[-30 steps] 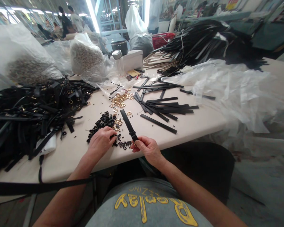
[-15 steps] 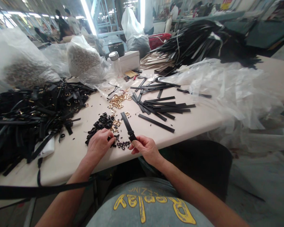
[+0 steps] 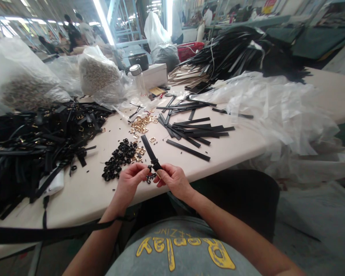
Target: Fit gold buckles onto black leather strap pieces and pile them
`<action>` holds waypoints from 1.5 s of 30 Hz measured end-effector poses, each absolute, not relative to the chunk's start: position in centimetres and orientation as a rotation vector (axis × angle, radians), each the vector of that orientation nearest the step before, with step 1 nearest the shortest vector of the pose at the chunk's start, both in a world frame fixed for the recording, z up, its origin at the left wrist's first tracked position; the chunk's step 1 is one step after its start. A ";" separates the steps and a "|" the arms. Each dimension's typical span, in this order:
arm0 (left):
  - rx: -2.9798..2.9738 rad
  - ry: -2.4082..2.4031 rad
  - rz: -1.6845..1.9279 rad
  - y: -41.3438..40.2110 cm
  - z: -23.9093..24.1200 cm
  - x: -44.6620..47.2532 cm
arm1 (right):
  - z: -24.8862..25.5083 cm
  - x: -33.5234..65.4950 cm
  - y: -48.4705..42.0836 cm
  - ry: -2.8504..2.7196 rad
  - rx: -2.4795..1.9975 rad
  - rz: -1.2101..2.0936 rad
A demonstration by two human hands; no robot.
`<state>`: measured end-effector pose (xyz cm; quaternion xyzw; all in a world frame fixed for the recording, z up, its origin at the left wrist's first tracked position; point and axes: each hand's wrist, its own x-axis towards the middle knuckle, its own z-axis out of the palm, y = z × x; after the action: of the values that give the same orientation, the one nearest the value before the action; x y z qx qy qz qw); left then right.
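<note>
My right hand point(image 3: 174, 178) is closed on the lower end of a black strap point(image 3: 148, 147), which tilts up and to the left with a band across it near my fingers. My left hand point(image 3: 132, 179) pinches a small black loop point(image 3: 150, 167) right beside the strap's lower end. Whether the loop touches the strap I cannot tell. Left of my hands lies a pile of black loops point(image 3: 115, 163), with gold buckles point(image 3: 139, 150) at its right edge. Tiny black bits point(image 3: 151, 178) are partly hidden behind my fingers.
More gold buckles point(image 3: 142, 123) lie farther back. Loose black straps point(image 3: 188, 150) spread to the right. A large heap of buckled straps point(image 3: 46, 134) covers the table's left. Plastic bags point(image 3: 99, 73), a jar point(image 3: 138, 74) and plastic sheeting point(image 3: 270, 99) stand or lie behind.
My left hand has moved right, from the pile of loops to the strap's lower end, and now shows a small black loop in its fingers. My right hand keeps its hold on the strap.
</note>
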<state>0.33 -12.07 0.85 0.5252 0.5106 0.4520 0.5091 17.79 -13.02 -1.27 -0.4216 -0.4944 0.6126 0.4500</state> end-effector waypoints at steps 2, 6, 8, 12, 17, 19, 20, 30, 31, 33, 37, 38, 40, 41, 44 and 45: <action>1.181 1.153 1.127 -12.3 0.5 1.2 | -1.2 17.8 -12.9 -1.267 -1.031 1.496; 1.125 1.135 1.160 -12.4 0.6 1.9 | -1.0 18.2 -12.9 -1.345 -1.061 1.458; 1.138 1.161 1.171 -12.4 0.8 2.0 | -0.9 18.5 -12.8 -1.383 -1.075 1.450; 1.233 1.242 1.160 -12.2 0.9 1.5 | -1.0 18.7 -12.8 -1.493 -1.093 1.416; 1.733 1.354 1.119 -11.9 1.2 0.7 | -1.1 18.9 -12.6 -1.641 -1.105 1.386; 1.927 1.319 1.082 -11.7 1.8 0.5 | -1.0 19.2 -12.5 -1.709 -1.102 1.385; 1.998 1.282 1.056 -11.7 2.1 0.4 | -1.0 19.3 -12.4 -1.746 -1.101 1.382; 2.218 1.128 0.782 -11.5 3.7 0.1 | -0.8 19.5 -11.9 -1.916 -1.110 1.299; 2.196 1.125 0.749 -11.4 3.6 -0.1 | -0.7 19.4 -12.0 -1.936 -1.112 1.282; 2.134 1.106 0.678 -11.0 3.4 -0.4 | -0.6 19.5 -12.0 -1.994 -1.119 1.241; 1.963 0.997 0.588 -9.8 3.2 -0.8 | -0.3 19.6 -12.2 -2.060 -1.134 1.195; 1.929 0.969 0.562 -9.5 3.4 -0.8 | -0.2 19.6 -12.3 -2.072 -1.133 1.188; 1.876 0.925 0.476 -8.8 3.9 -0.6 | -0.1 19.6 -12.3 -2.103 -1.132 1.168; 1.862 0.905 0.421 -8.5 4.3 -0.4 | -0.1 19.6 -12.4 -2.123 -1.132 1.149; 1.854 0.845 0.272 -7.7 5.3 0.1 | -0.2 19.6 -12.4 -2.163 -1.126 1.088; 1.850 0.838 0.246 -7.6 5.5 0.2 | -0.3 19.7 -12.4 -2.156 -1.121 1.087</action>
<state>0.21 -7.58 5.45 0.7720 0.3497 0.1028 0.5207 19.67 -12.41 -0.27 -0.4092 -0.7866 0.3968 0.2375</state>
